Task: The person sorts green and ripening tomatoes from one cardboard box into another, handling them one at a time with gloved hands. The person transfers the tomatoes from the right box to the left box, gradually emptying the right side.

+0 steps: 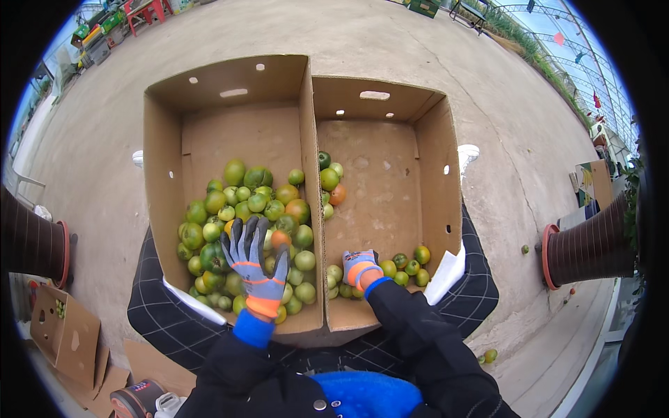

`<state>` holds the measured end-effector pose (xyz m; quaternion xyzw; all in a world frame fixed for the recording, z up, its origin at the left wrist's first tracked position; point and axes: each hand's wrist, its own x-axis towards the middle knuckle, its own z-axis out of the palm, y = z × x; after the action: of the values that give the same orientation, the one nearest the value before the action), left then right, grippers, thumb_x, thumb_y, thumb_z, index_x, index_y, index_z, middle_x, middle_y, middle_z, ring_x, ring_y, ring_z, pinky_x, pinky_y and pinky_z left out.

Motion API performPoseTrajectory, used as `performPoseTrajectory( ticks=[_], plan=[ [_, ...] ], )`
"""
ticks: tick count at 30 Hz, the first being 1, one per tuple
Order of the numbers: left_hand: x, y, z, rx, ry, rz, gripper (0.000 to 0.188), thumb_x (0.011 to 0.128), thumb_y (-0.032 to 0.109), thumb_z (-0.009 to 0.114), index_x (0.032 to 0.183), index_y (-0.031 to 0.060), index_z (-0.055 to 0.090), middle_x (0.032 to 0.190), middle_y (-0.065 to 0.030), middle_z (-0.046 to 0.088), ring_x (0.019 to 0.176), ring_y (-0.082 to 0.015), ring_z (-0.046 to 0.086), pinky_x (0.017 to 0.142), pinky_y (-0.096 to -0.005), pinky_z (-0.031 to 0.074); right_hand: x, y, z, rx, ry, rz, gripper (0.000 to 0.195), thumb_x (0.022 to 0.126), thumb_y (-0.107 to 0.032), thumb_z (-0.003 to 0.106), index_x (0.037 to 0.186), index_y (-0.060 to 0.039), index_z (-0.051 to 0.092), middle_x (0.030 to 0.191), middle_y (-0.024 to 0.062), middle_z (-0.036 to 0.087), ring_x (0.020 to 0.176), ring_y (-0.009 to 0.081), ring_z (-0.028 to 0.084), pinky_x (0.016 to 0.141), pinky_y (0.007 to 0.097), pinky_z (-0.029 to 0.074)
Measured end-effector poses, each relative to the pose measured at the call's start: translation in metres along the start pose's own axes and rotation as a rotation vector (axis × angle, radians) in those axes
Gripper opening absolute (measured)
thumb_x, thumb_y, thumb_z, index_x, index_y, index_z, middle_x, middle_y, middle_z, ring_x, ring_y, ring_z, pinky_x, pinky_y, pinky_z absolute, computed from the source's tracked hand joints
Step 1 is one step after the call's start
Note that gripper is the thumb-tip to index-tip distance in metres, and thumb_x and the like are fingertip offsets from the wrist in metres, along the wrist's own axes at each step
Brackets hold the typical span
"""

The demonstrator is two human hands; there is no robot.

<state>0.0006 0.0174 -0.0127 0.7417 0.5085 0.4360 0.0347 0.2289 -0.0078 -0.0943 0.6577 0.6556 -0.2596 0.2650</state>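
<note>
Two open cardboard boxes stand side by side before me. The left box (232,89) holds a large heap of green, yellowish and orange tomatoes (214,201). My left hand (256,256), in a grey-blue work glove with dark fingertips and orange bands, lies over this heap with its fingers apart. In the right box (379,94), my right hand (360,266), gloved alike, is low near the left wall, over some green tomatoes (334,273); its fingers are mostly hidden, and whether it holds one cannot be told. More tomatoes (413,267) sit in the near right corner; others line the dividing wall.
Large ribbed brown plant pots (590,251) with reddish rims flank the boxes. A tilted cardboard box (68,324) lies at the lower left, by a dark jug (137,399). A few tomatoes (490,356) lie on the concrete floor. A red plastic stool (149,11) stands far off.
</note>
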Motion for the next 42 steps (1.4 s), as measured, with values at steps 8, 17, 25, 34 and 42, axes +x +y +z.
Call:
performPoseTrajectory(
  ticks=[8, 17, 25, 34, 42],
  plan=[
    [0.004, 0.017, -0.005, -0.159, -0.070, 0.134, 0.085, 0.072, 0.045, 0.075, 0.140, 0.0049, 0.044, 0.140, -0.0139, 0.048, 0.135, -0.0386, 0.037, 0.115, -0.0585, 0.018, -0.040, 0.054, -0.044, 1.602, 0.401, -0.165, 0.045, 0.084, -0.023, 0.073, 0.120, -0.0005, 0.059, 0.105, 0.0093, 0.068, 0.095, 0.0169, 0.065, 0.081, 0.0302, 0.054],
    [-0.001, 0.038, -0.014, -0.191, 0.088, 0.293, 0.084, 0.073, 0.057, 0.072, 0.136, 0.0099, 0.043, 0.129, -0.0085, 0.056, 0.127, -0.0340, 0.049, 0.112, -0.0621, 0.021, -0.147, -0.048, -0.108, 1.344, 0.512, -0.655, 0.049, 0.083, -0.020, 0.075, 0.124, 0.0018, 0.057, 0.109, 0.0128, 0.068, 0.099, 0.0162, 0.064, 0.089, 0.0318, 0.051],
    [0.012, -0.002, -0.016, 0.075, 0.183, -0.070, 0.070, 0.073, 0.037, 0.077, 0.133, 0.0100, 0.053, 0.133, -0.0044, 0.056, 0.130, -0.0337, 0.043, 0.115, -0.0561, 0.020, -0.074, 0.014, -0.091, 0.883, 0.756, -0.177, 0.031, 0.092, -0.022, 0.062, 0.120, -0.0078, 0.063, 0.112, 0.0132, 0.068, 0.098, 0.0229, 0.067, 0.083, 0.0345, 0.051],
    [0.005, 0.003, -0.004, 0.190, 0.050, -0.128, 0.084, 0.078, 0.037, 0.073, 0.149, 0.0101, 0.037, 0.153, -0.0230, 0.028, 0.139, -0.0449, 0.025, 0.113, -0.0571, 0.018, -0.030, -0.020, -0.023, -0.091, 0.095, -0.322, 0.035, 0.090, -0.021, 0.052, 0.123, -0.0124, 0.061, 0.125, 0.0144, 0.061, 0.113, 0.0322, 0.061, 0.094, 0.0430, 0.046],
    [0.003, 0.015, -0.006, 0.179, -0.005, -0.040, 0.087, 0.075, 0.039, 0.072, 0.150, 0.0106, 0.036, 0.155, -0.0228, 0.025, 0.141, -0.0467, 0.022, 0.112, -0.0596, 0.017, -0.009, -0.004, -0.010, -0.031, 0.112, -0.320, 0.039, 0.090, -0.017, 0.054, 0.129, -0.0143, 0.056, 0.118, 0.0141, 0.065, 0.108, 0.0317, 0.064, 0.089, 0.0446, 0.049]
  ],
)
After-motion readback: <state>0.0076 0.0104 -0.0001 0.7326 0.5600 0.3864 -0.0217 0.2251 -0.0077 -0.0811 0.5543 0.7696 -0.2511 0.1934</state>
